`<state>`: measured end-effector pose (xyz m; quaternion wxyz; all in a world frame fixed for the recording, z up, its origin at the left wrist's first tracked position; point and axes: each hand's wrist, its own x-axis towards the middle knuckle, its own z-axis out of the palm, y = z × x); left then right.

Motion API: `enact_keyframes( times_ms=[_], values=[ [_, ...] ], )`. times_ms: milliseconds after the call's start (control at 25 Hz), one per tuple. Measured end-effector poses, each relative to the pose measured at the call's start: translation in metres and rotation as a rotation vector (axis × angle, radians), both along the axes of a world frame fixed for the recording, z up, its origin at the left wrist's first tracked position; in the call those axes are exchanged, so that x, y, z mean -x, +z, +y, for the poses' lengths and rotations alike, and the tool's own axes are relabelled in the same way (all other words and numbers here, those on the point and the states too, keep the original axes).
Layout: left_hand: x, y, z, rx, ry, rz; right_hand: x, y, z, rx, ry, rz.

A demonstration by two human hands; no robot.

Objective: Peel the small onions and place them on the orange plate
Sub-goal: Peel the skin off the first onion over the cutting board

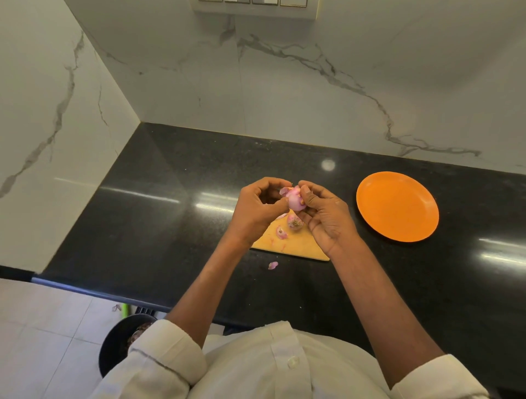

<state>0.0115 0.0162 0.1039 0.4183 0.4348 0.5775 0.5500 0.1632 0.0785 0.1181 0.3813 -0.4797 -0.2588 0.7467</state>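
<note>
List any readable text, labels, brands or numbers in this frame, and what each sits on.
None readable.
orange plate: plain, no marking.
cutting board: no print, only peel scraps.
switch panel at the top edge of the wall: cut off, no legible marking.
shirt: plain, no logo.
The onion held between the left hand and right hand bears no sticker.

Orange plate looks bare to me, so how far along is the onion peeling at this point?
Nothing delivered yet: the orange plate holds no onions. In hand: both the left hand and right hand grip a small onion, partly skinned. Loose skins lie on the cutting board. Left: finishing this one, plating it, and another onion on the board.
</note>
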Motion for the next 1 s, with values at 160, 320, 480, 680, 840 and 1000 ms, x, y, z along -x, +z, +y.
enact_keyframes(
  times_ms=[160,320,480,680,840,1000],
  values=[
    [-0.007,0.006,0.002,0.022,0.090,0.132,0.002,0.002,-0.008,-0.025,0.032,-0.001],
    [-0.005,0.009,0.004,-0.005,0.102,0.049,0.003,0.005,-0.009,-0.023,-0.017,0.070],
    [-0.006,0.006,-0.002,-0.035,0.170,0.068,0.002,0.007,-0.011,-0.075,0.036,-0.098],
    [-0.008,-0.001,0.002,-0.026,0.259,-0.057,0.005,0.006,-0.017,-0.088,0.016,-0.015],
    [-0.011,-0.011,-0.001,0.108,0.325,-0.435,0.004,-0.002,-0.016,0.040,-0.057,0.229],
    [0.001,-0.034,-0.001,0.165,0.265,-0.382,0.005,-0.012,-0.011,0.061,-0.048,0.198]
  ],
)
